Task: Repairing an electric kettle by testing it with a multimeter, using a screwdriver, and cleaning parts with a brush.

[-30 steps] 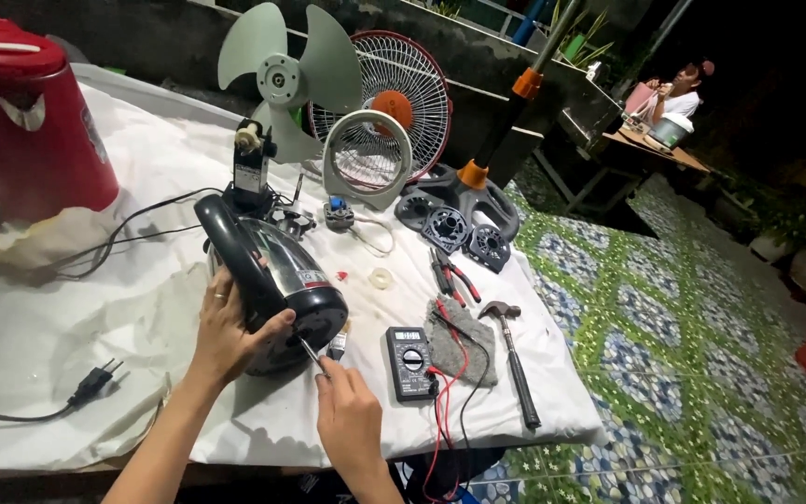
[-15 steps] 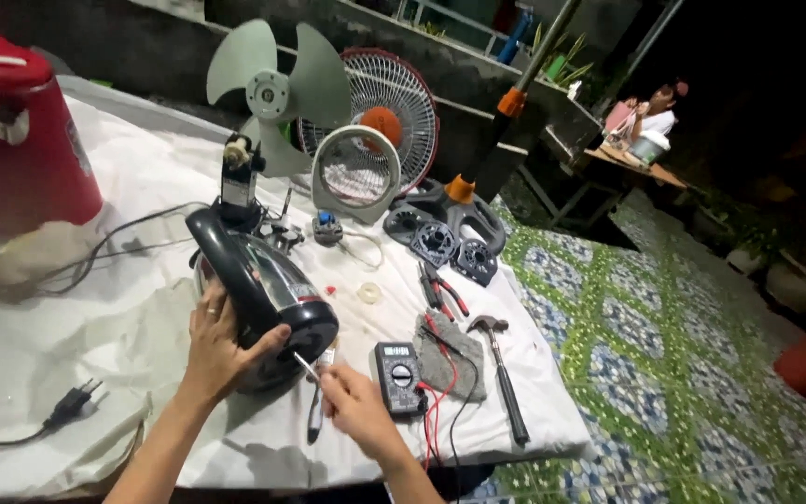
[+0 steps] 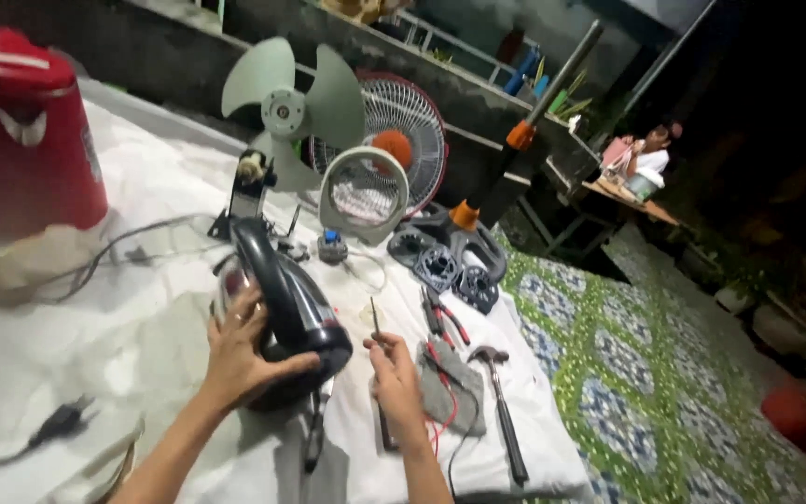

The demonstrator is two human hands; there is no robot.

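My left hand grips the black rounded fan housing, which lies tilted on the white cloth. My right hand is closed on a thin screwdriver whose shaft points up and away, just right of the housing. A second screwdriver lies on the cloth below the housing. Under my right wrist the multimeter is mostly hidden, and its red leads run over a grey cloth pouch.
A hammer and red-handled pliers lie right of my right hand. Behind them are a pale green fan blade, a white round guard, a red-hubbed fan grille, black fan base parts and a red kettle. A person sits at the far right.
My right hand has lifted the screwdriver away from the housing, its tip now pointing up. The camera has come closer and the multimeter is covered by my wrist.
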